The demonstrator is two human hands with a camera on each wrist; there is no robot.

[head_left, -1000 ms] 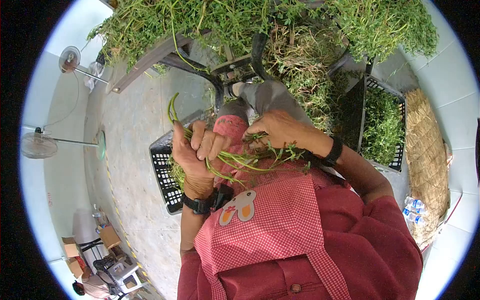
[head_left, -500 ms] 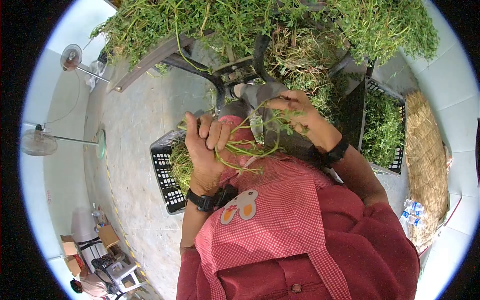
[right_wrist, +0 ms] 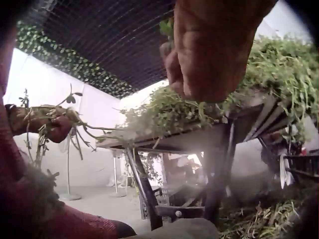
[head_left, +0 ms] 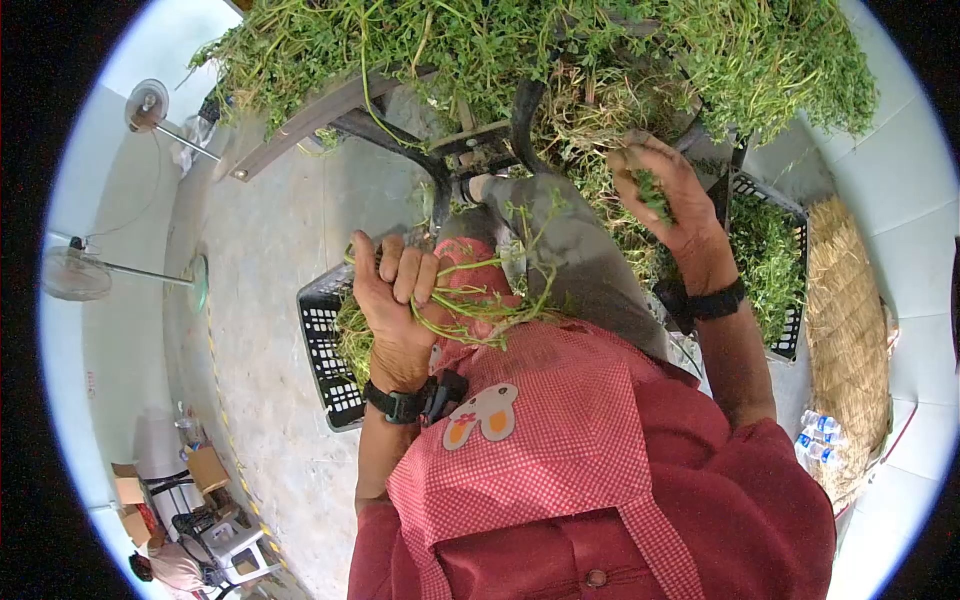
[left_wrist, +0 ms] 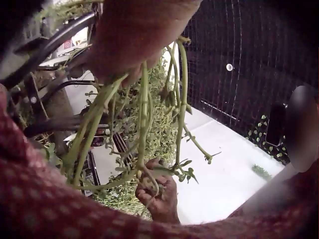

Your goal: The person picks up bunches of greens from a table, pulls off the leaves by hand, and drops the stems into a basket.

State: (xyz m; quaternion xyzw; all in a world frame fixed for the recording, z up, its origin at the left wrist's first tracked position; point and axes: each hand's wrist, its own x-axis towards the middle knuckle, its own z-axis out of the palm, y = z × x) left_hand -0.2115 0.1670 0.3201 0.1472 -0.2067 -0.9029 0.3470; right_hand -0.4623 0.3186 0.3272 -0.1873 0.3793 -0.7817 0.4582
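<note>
In the head view, my left hand (head_left: pixel 398 315) grips several green stems (head_left: pixel 465 300) over the lap, their leafy ends hanging to the right. The same stems (left_wrist: pixel 144 119) dangle below the hand in the left wrist view. My right hand (head_left: pixel 668 195) is raised to the right of the knees, fingers curled round a small tuft of green leaves (head_left: pixel 652 192). A bit of that leaf (right_wrist: pixel 167 29) shows beside the fingers in the right wrist view.
A table (head_left: pixel 300 122) heaped with greens (head_left: pixel 480 45) stands ahead. Cut plants (head_left: pixel 600 110) lie beneath it. Black crates stand left (head_left: pixel 312 330) and right (head_left: pixel 797 300); a straw roll (head_left: pixel 845 350), water bottles (head_left: pixel 820 438) and fans (head_left: pixel 75 272) are farther out.
My right hand has moved away from the held stems, up and to the right, with leaves in its fingers. My left hand stays over the lap, still gripping the stems.
</note>
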